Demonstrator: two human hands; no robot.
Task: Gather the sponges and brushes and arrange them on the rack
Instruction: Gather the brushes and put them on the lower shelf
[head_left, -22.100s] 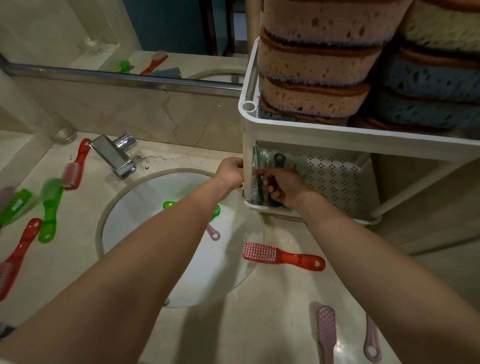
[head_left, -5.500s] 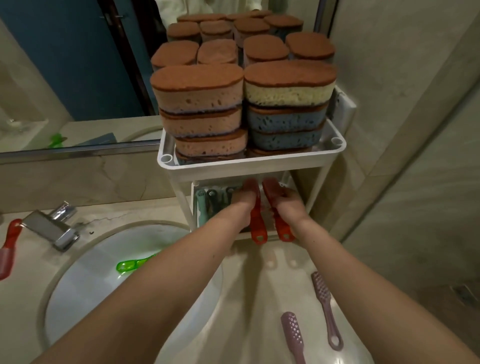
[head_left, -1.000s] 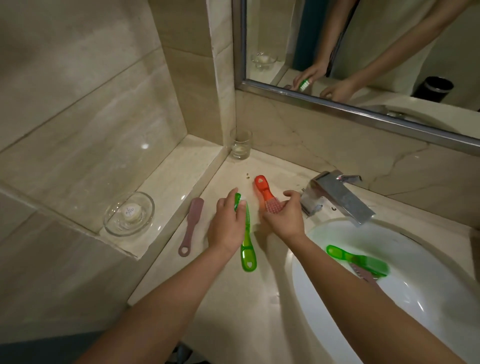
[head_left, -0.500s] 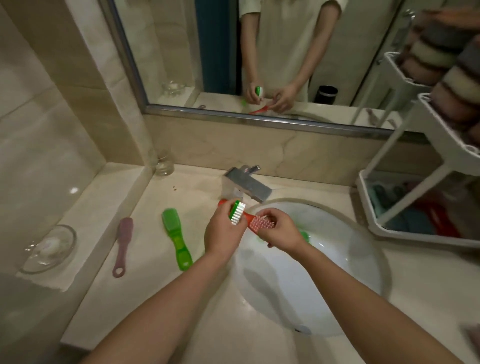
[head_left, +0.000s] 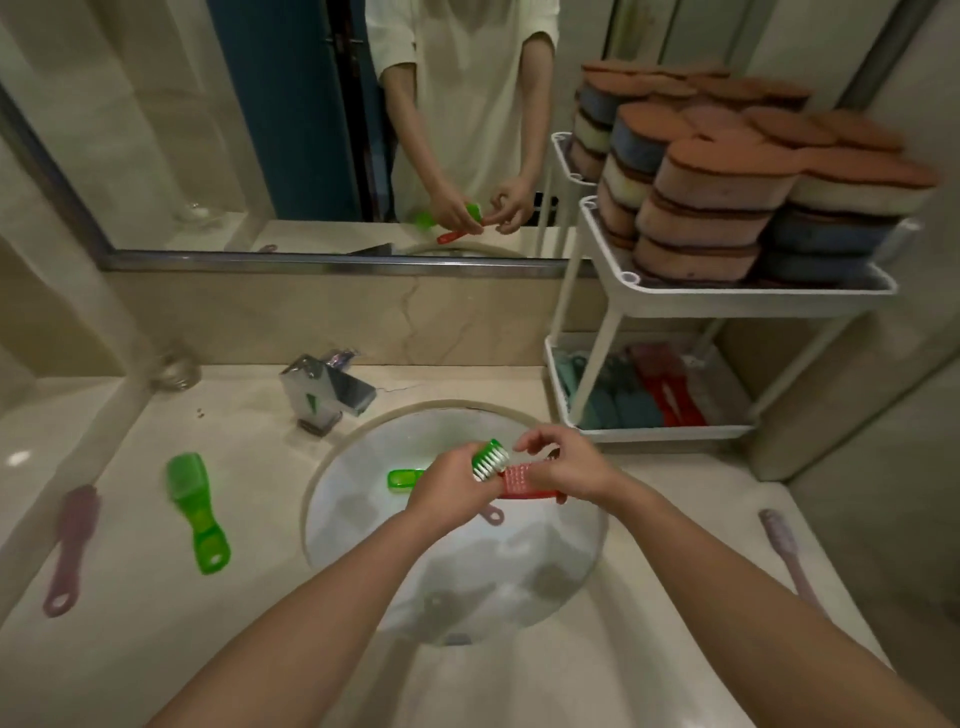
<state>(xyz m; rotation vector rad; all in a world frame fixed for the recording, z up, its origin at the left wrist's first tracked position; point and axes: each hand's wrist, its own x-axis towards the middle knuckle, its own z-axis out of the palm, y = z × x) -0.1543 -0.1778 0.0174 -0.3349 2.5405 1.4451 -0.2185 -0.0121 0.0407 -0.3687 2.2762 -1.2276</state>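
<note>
My left hand (head_left: 447, 491) grips a green brush (head_left: 489, 460) with white bristles, held upright over the sink (head_left: 332, 499). My right hand (head_left: 571, 467) pinches the head of a red brush (head_left: 519, 483) right beside it; its handle is hidden under my hands. The white rack (head_left: 727, 300) stands at the right, its top shelf stacked with sponges (head_left: 711, 208). Teal and red brushes (head_left: 665, 397) lie on its lower shelf. Loose brushes: a green brush (head_left: 405, 478) and a pink handle (head_left: 492, 515) in the basin, a green brush (head_left: 197, 512) and a pink brush (head_left: 70, 545) on the left counter, a pink brush (head_left: 784, 551) at the right.
A chrome faucet (head_left: 327, 395) stands behind the basin, with a glass (head_left: 174, 370) in the back left corner. The mirror (head_left: 311, 130) runs along the back wall. A raised ledge borders the counter on the left, and the wall closes in behind the rack.
Both hands have carried the green and red brushes rightward, from near the faucet to over the basin's middle. The view has swung right, showing more of the rack.
</note>
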